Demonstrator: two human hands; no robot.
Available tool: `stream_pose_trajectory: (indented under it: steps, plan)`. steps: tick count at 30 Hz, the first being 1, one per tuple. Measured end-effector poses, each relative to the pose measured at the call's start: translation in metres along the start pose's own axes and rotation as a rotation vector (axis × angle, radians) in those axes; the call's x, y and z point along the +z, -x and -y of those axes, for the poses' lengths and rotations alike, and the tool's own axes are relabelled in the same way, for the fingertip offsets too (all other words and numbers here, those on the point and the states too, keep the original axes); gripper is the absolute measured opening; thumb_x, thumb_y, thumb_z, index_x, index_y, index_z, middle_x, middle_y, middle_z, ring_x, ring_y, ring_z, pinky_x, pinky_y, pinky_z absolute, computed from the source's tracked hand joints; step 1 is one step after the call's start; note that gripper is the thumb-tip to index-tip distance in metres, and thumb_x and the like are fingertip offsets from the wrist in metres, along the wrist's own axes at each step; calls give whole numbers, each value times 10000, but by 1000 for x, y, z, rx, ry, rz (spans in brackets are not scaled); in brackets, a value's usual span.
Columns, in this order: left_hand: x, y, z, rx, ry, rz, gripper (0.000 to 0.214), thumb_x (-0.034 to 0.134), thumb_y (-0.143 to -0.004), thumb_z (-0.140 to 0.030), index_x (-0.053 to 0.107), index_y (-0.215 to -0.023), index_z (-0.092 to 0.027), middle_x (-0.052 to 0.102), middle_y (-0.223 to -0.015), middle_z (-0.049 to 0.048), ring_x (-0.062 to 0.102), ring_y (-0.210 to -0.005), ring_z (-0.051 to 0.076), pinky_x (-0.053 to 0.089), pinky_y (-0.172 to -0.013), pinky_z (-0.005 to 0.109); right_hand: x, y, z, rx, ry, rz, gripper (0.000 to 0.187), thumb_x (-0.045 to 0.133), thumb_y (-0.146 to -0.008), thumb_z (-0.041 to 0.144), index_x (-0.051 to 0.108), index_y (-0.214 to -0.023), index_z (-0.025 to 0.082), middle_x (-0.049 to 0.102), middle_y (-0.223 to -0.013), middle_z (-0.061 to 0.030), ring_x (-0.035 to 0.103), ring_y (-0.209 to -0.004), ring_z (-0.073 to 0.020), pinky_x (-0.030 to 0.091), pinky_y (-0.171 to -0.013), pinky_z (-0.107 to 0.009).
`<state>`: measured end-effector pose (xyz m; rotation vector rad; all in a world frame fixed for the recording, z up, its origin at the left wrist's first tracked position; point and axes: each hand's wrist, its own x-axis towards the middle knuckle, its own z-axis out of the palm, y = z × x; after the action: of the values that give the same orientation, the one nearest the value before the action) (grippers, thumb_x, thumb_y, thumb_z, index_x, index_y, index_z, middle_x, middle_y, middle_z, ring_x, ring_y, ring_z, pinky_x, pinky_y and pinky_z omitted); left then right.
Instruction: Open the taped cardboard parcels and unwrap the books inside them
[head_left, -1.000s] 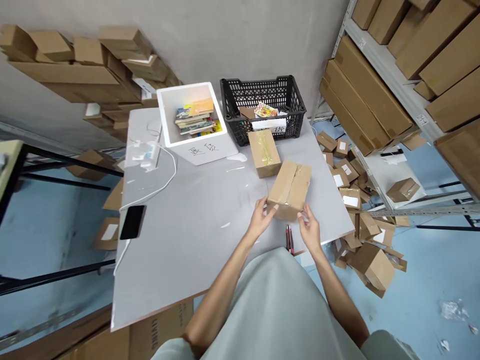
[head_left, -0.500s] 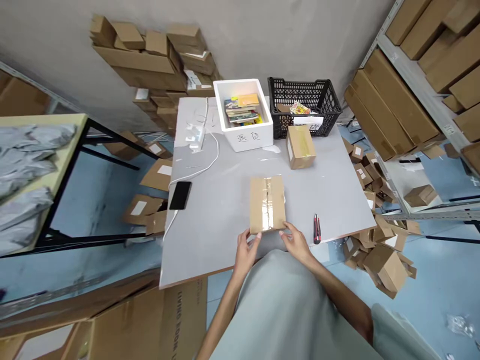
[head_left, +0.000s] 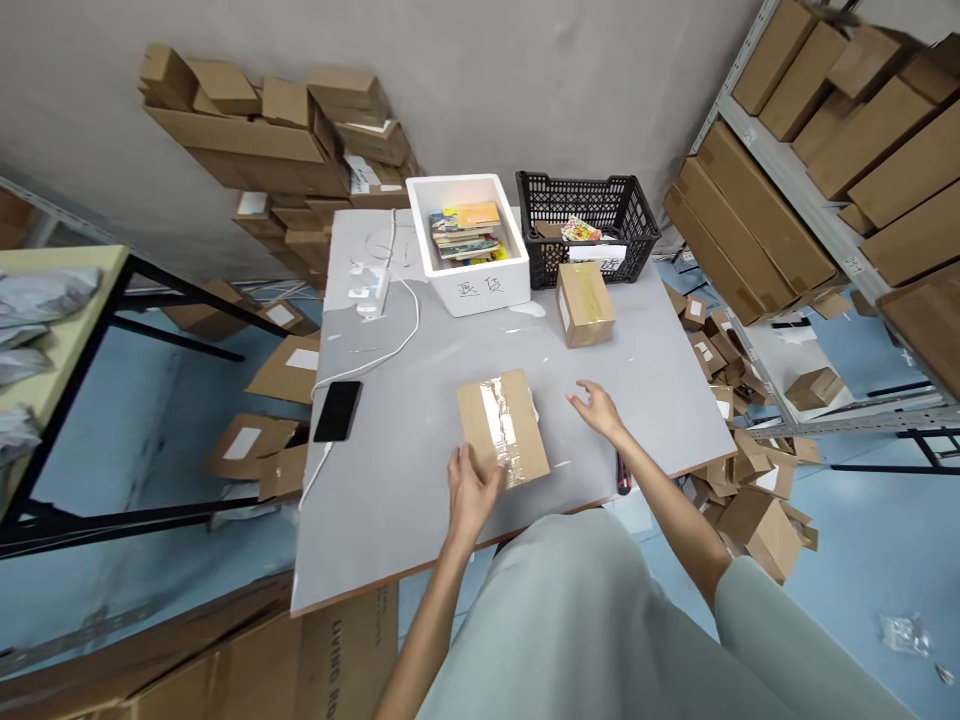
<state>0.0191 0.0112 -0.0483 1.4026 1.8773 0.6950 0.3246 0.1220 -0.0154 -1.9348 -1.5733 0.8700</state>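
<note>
A taped cardboard box [head_left: 501, 427] lies flat on the grey table [head_left: 420, 400] in front of me. My left hand [head_left: 470, 490] rests against the box's near left corner, fingers curled on its edge. My right hand [head_left: 598, 408] hovers open to the right of the box, fingers spread, holding nothing. A red and black utility knife [head_left: 621, 473] lies at the table's front edge, partly hidden by my right forearm. A second taped box [head_left: 584, 302] stands farther back.
A white foam bin [head_left: 469, 245] of books and a black crate [head_left: 585, 225] stand at the table's far edge. A phone [head_left: 337, 410] on a white cable lies left. Several small boxes litter the floor on the right beside shelving [head_left: 817, 180].
My right hand has let go of the box and moved right and away. The box has turned slightly, now angled, and my left hand stays at its near corner.
</note>
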Motion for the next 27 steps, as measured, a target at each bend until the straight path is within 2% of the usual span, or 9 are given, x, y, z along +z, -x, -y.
stream_pose_trajectory:
  steps: [2,5,8,11,16,19,24,27]
  plan:
    - [13,-11,-19,5,-88,25,1001,646,-967,-654,349,-1703,-44,222,-1788,337,201,-1716,453,282,-1361,601,-13,-43,5,-39,80,-73,475,736,-997,362,703,-1425,159,717,-1471,-195,659,-1416,-319,481,-1252,-468]
    - [34,-19,-40,-62,-243,6,1055,673,-950,-673,316,-1731,-60,95,-1811,372,125,-1711,528,248,-1322,697,-24,-99,17,-23,215,-122,536,712,-1022,360,643,-1490,108,651,-1541,-234,573,-1488,-337,430,-1274,-469]
    - [45,-22,-46,-118,-375,-51,1076,641,-959,-710,270,-1759,-93,72,-1816,380,115,-1703,550,219,-1296,744,-24,-143,26,3,322,-141,569,677,-1048,393,604,-1526,92,550,-1636,-262,488,-1532,-374,408,-1260,-507]
    - [47,-22,-44,-121,-430,-73,1060,601,-971,-728,277,-1763,-103,98,-1815,376,134,-1704,534,224,-1299,727,-17,-173,27,-21,397,-164,516,655,-1052,366,630,-1481,79,499,-1667,-279,439,-1536,-383,366,-1261,-511]
    - [45,-22,-42,-149,-464,-109,1039,570,-978,-739,294,-1762,-117,120,-1817,360,173,-1698,524,233,-1302,722,-10,-195,7,-47,430,-167,413,605,-1046,274,679,-1408,91,592,-1572,-259,491,-1446,-357,361,-1230,-478]
    - [46,-23,-44,-174,-464,-111,1031,569,-974,-736,300,-1760,-125,113,-1822,352,179,-1696,523,245,-1298,725,-19,-197,-16,-62,432,-191,404,564,-1050,273,688,-1402,117,603,-1573,-231,493,-1434,-351,370,-1212,-476]
    - [45,-24,-49,-185,-471,-110,1047,563,-965,-750,302,-1756,-116,113,-1818,355,172,-1699,517,250,-1301,716,-62,-206,-67,-41,452,-197,452,532,-1010,173,677,-1437,144,549,-1649,-195,440,-1484,-332,384,-1211,-468]
    - [45,-25,-52,-202,-487,-111,1043,525,-976,-764,290,-1761,-119,127,-1813,356,171,-1698,518,253,-1298,723,-93,-222,-97,12,435,-221,461,501,-1011,140,695,-1428,171,562,-1601,-189,515,-1385,-324,445,-1142,-433]
